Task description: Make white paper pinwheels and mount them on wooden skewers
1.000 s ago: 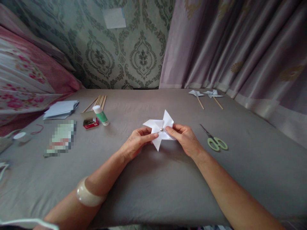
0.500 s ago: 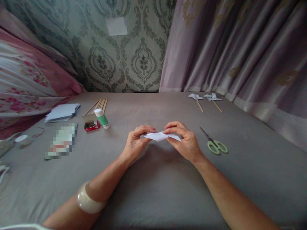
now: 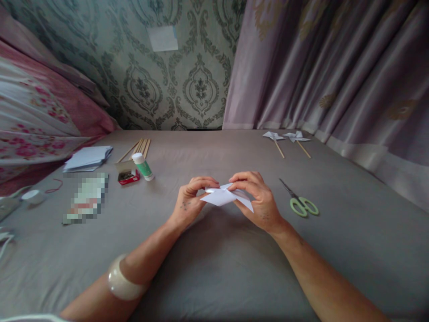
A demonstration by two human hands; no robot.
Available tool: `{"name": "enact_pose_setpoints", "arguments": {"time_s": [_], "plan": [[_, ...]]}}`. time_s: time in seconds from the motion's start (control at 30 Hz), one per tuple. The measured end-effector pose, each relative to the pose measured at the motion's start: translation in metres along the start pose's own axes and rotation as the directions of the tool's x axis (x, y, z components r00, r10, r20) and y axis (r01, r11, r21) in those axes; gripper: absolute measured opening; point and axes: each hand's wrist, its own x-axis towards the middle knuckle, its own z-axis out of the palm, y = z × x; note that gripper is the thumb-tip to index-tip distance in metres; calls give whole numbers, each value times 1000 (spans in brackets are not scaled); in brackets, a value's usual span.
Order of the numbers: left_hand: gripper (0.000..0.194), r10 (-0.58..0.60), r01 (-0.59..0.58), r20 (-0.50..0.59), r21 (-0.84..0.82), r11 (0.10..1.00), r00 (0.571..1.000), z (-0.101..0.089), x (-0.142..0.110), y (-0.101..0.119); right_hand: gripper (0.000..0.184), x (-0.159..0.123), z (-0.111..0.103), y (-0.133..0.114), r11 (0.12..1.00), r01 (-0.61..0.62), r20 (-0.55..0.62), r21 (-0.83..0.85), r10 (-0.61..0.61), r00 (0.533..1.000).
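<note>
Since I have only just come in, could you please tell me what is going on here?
A person holds a white paper pinwheel between the left hand and the right hand, above a gray cloth; no stick shows on it. To the right lie green-handled scissors and, farther back, two pinwheels on sticks. To the left are a glue stick, an open red box, wooden sticks and stacked paper.

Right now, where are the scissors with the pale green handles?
In the head view, the pale green-handled metal scissors lie on the grey cloth, to the right of your right hand, which holds a folded white paper pinwheel.
</note>
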Motion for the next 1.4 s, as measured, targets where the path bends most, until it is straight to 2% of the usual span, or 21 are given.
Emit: {"name": "enact_pose_setpoints", "arguments": {"time_s": [0.3, 0.57, 0.73, 0.87, 0.93, 1.0, 1.07, 1.13, 1.2, 1.27, 1.33, 1.4], "plan": [[17, -17, 16, 31, 23, 1000, 999, 0, 0, 0, 13, 0, -2, 0, 1000, 16, 78, 12, -16, 997], [17, 80, -82, 67, 33, 996, 995, -4, 0, -6, 14, -2, 1, 4, 999, 29, 64, 27, -31, 998], [18, 77, -79, 40, 49, 996, 996, -3, 0, -4, 14, -1, -2, 3, 999, 37, 66, 26, -39, 997], [18, 45, -46, 29, 43, 998, 999, -2, 0, -1, 10, 0, -2, 2, 998, -18, 48, 59, 16, 999], [19, -16, 14, 28, 53, 998, 999, 0, 0, 0, 4, -1, 2, 3, 984, -120, 31, 133, 116, 993], [22, -127, 126, 46, 24, 992, 991, 2, -1, 0, 11, -3, 7, 5, 917, -309, 68, 253, 302, 951], [26, -257, 263, 100, -57, 963, 961, 5, -2, 0, 23, -6, 13, 7, 756, -525, 162, 392, 505, 848], [30, -349, 374, 173, -148, 915, 921, 7, -3, -2, 32, -7, 18, 7, 545, -663, 262, 512, 636, 726], [31, -402, 443, 206, -214, 871, 892, 9, -4, -3, 36, -7, 21, 6, 372, -713, 329, 594, 697, 638], [31, -441, 488, 220, -262, 832, 870, 9, -5, -4, 37, -6, 22, 5, 270, -732, 369, 625, 724, 582], [30, -470, 521, 230, -294, 801, 852, 9, -5, -5, 37, -6, 22, 5, 220, -743, 389, 633, 739, 550], [30, -486, 537, 232, -311, 784, 843, 9, -5, -6, 36, -6, 23, 5, 207, -746, 390, 633, 747, 538]]}}
